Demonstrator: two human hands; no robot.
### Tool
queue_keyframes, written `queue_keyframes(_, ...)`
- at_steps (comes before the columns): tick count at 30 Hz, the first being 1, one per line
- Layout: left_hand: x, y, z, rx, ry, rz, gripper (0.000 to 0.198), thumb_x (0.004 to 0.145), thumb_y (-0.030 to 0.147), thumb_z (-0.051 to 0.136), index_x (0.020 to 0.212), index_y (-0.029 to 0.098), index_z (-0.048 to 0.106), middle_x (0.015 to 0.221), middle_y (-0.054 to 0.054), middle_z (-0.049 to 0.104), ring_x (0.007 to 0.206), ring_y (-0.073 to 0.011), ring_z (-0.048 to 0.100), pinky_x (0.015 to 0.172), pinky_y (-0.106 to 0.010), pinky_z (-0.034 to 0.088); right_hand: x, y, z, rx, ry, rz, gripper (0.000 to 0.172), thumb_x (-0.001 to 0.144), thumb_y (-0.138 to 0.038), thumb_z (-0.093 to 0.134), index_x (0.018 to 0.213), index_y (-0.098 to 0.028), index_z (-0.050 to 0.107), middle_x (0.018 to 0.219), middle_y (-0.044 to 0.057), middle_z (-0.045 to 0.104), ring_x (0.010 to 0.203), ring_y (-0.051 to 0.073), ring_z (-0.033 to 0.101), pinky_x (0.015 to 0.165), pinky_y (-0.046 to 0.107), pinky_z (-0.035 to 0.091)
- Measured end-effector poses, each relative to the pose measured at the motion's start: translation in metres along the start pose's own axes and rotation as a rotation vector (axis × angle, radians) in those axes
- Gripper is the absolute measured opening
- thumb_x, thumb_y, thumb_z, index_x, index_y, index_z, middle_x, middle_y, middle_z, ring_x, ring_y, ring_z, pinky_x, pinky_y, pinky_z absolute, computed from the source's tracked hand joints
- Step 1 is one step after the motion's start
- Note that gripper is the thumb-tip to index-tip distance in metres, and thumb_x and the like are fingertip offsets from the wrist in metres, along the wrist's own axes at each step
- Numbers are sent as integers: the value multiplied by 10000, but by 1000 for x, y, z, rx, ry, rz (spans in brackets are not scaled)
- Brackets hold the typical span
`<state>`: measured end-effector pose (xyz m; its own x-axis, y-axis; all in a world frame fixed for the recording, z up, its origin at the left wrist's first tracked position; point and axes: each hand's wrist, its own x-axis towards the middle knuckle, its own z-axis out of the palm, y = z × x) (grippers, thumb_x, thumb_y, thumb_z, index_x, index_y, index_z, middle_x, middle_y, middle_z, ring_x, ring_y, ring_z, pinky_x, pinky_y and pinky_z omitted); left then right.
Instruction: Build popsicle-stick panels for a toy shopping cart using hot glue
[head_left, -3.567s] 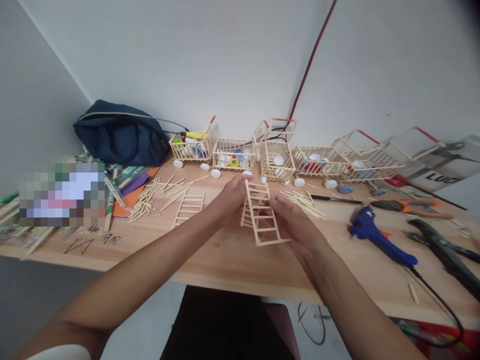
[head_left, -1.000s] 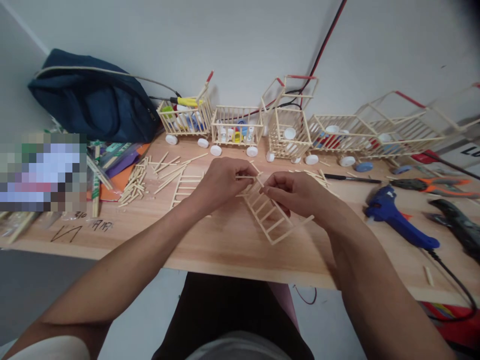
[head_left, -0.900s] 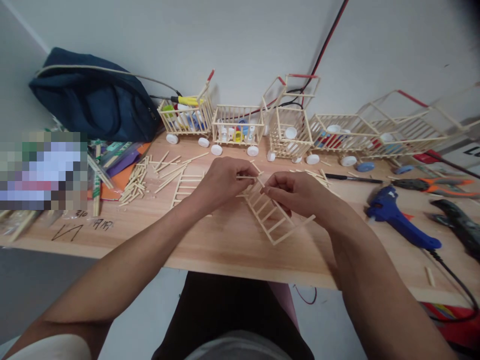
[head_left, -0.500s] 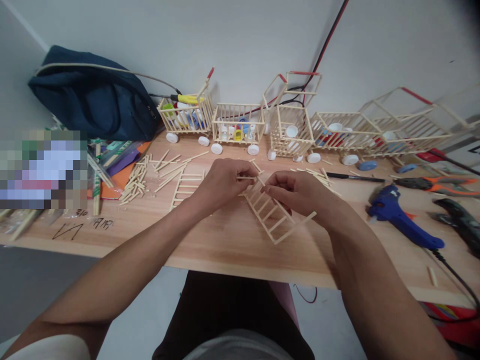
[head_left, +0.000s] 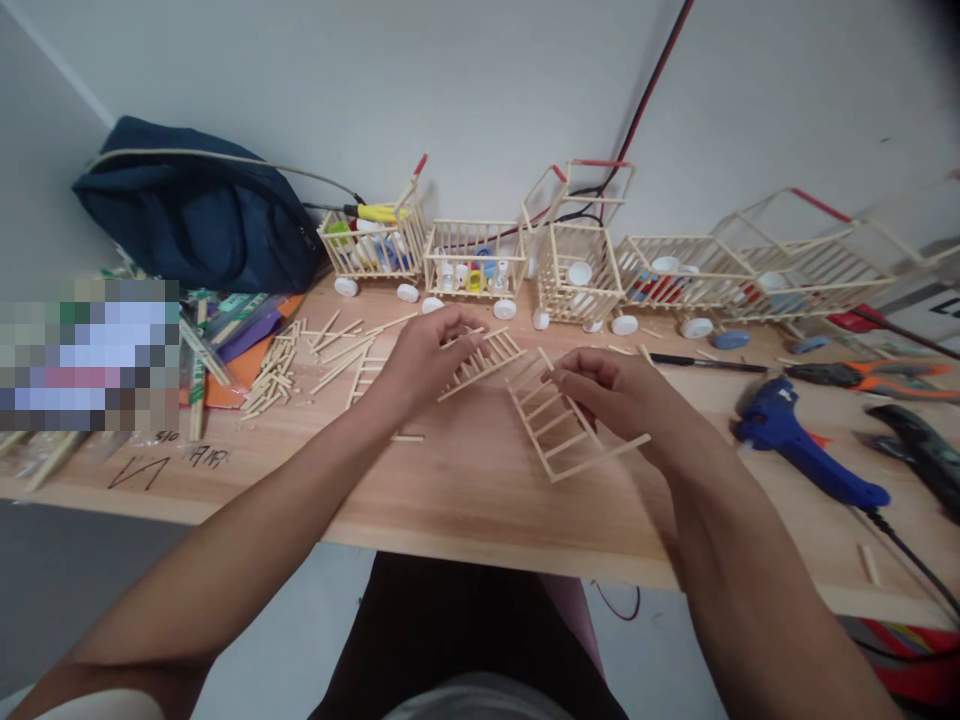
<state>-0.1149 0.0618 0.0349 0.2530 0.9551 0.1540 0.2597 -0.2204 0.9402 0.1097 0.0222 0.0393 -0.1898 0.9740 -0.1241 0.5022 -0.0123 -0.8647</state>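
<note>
My right hand (head_left: 604, 385) pinches the long side of a ladder-like wooden stick frame (head_left: 544, 425). A longer stick juts out to the right from the frame's near end. To the left, my left hand (head_left: 435, 355) has its fingers closed around the end of a second, smaller ladder-like stick frame (head_left: 491, 362); the fingers partly cover it. The two frames are apart. Another ladder-like stick frame (head_left: 364, 375) lies on the table, partly hidden behind my left forearm. A short loose stick (head_left: 409, 437) lies close to that forearm.
Several stick-built model carts (head_left: 476, 260) with bottle-cap wheels line the wall. Loose sticks (head_left: 274, 375) are piled at left, near a dark blue bag (head_left: 202, 215). A blue glue gun (head_left: 810, 440), orange-handled pliers (head_left: 862, 375) and a dark tool (head_left: 915, 440) lie at right.
My left hand has moved left, away from my right hand, and the smaller frame now shows beside its fingers. My right hand still holds its frame, shifted slightly right.
</note>
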Motion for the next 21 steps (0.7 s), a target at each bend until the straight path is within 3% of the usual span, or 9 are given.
queue_keyframes(5, -1, -5, -1, -367, 24, -232, 197, 774, 254, 644, 911, 191, 518, 733, 13, 644, 592, -119, 612, 570, -238, 466, -5, 7, 2, 93, 20, 42, 290, 796, -471, 595, 763, -183, 579, 525, -48, 482, 449, 91, 429, 447, 229, 302)
queue_keyframes(10, -3, -10, -1, -578, -30, -268, 341, 603, 132, 758, 758, 170, 457, 755, 16, 645, 655, -106, 643, 648, -240, 495, -8, 11, 2, 171, 28, 92, 308, 783, -484, 619, 768, -181, 568, 558, -45, 495, 475, 87, 429, 464, 226, 324)
queue_keyframes(13, -4, -14, 1, -584, -30, -247, 369, 559, 98, 778, 721, 161, 453, 733, 27, 631, 658, -93, 631, 651, -231, 490, -8, 12, 0, 198, 33, 102, 316, 784, -488, 628, 771, -180, 562, 580, -39, 512, 485, 84, 432, 471, 224, 334)
queue_keyframes(18, -6, -12, 3, -494, -65, -291, 388, 592, 96, 767, 955, 134, 637, 713, 24, 633, 659, -89, 612, 656, -233, 489, -8, 14, 0, 206, 35, 105, 317, 784, -485, 637, 775, -175, 571, 579, -39, 512, 482, 80, 434, 464, 217, 330)
queue_keyframes(21, -7, -9, 3, -513, -72, -355, 278, 631, 103, 733, 902, 117, 673, 759, -9, 667, 670, -96, 622, 646, -227, 486, -8, 15, 1, 218, 33, 95, 321, 777, -488, 638, 770, -173, 577, 566, -43, 499, 480, 78, 431, 459, 210, 328)
